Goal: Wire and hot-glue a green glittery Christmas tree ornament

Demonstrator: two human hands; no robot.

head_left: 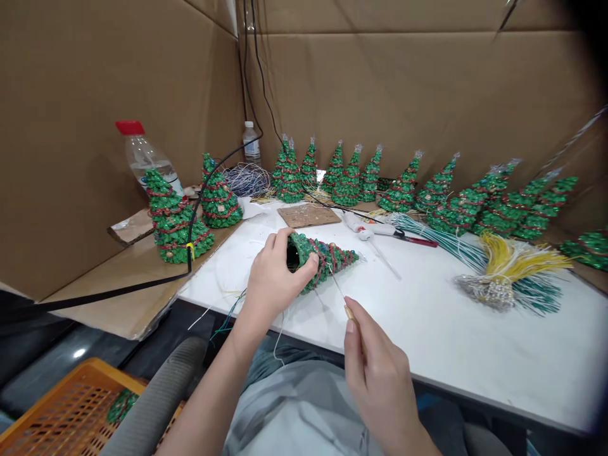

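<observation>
The left hand (273, 275) grips the open base of a green beaded tree (323, 256), with the thumb pressed on its beadwork and the fingers curled over the rim. The tree lies on its side between the hands, its tip pointing right. The right hand (375, 364), nearer the body, is closed around the wooden handle of a thin metal tool (350, 312). The tool shaft meets the side of the tree; whether its tip enters the beadwork cannot be determined at this scale. Both hands are over the near part of a white worktable (427, 342). Just beyond the left hand lies a flat brown board (308, 215). Beyond the right hand lies a white glue gun (361, 223), and farther right of it a yellow-and-white wire bundle (506, 256) lies across green wires (439, 240). To the left of the left hand stand 2 finished-looking trees (173, 218), with a red-capped bottle (149, 158) behind them. Farthest out, a row of similar trees (350, 185) lines the cardboard wall (403, 88). Below and left of the left hand is an orange basket (61, 402).
</observation>
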